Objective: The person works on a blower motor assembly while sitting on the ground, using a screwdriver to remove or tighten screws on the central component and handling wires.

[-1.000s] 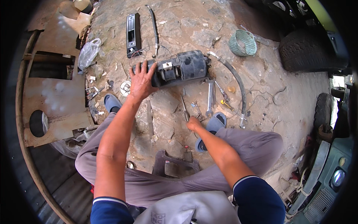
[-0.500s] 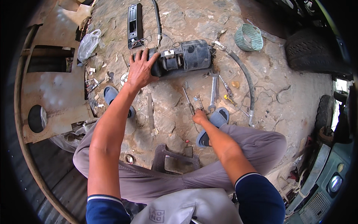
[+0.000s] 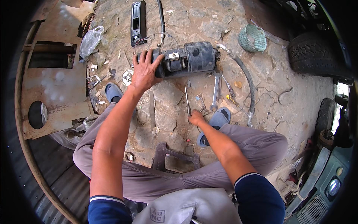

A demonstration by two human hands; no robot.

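Note:
A black cylindrical motor-like unit lies on its side on the stone ground ahead of me. My left hand rests on its left end, fingers spread over the top. Lower down, near my right foot, my right hand is closed around the dark handle of a screwdriver, its metal blade pointing away from me toward the unit. Close to the right hand lie a large open-ended wrench, a yellow-handled screwdriver and another slim screwdriver.
A black hose curves right of the unit. Beyond stand a green basket and a tyre. A long black panel lies at the back. Rusty sheet metal borders the left; a low stool is between my legs.
My right hand has shifted slightly left, and the screwdriver at its fingers now points more straight ahead. My left hand stays on the unit. The whole view has shifted a little.

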